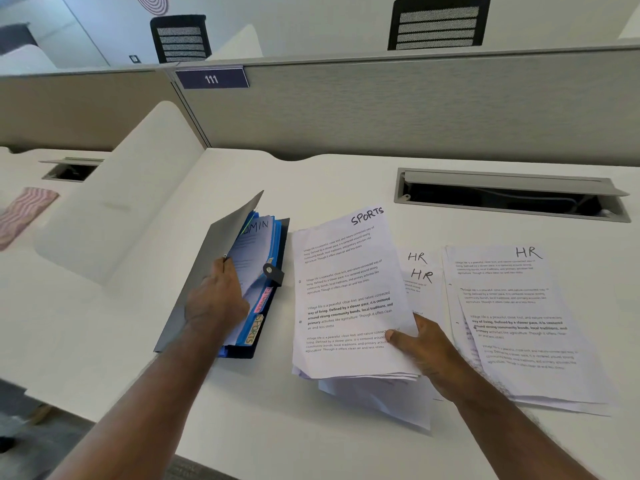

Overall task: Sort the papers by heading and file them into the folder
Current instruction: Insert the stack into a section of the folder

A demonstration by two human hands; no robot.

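A dark expanding folder (277, 237) with blue dividers lies left of centre on the white desk (104, 341). My left hand (216, 296) holds its grey cover (204, 271) up, fingers inside against a sheet headed ADMIN (256, 230). Coloured tabs show at the folder's edge, one reading SPORTS (255, 329). My right hand (422, 348) grips the lower right edge of a stack of papers headed SPORTS (346, 289), just right of the folder. Papers headed HR (519, 306) lie spread at the right, with more HR sheets (420, 268) partly under the stack.
An open cable tray (509, 195) is set into the desk at the back right. A grey partition (381, 109) with a sign reading 111 closes the far side. A white side divider (121, 209) stands at the left. Beyond it lies a pink patterned cloth (24, 213).
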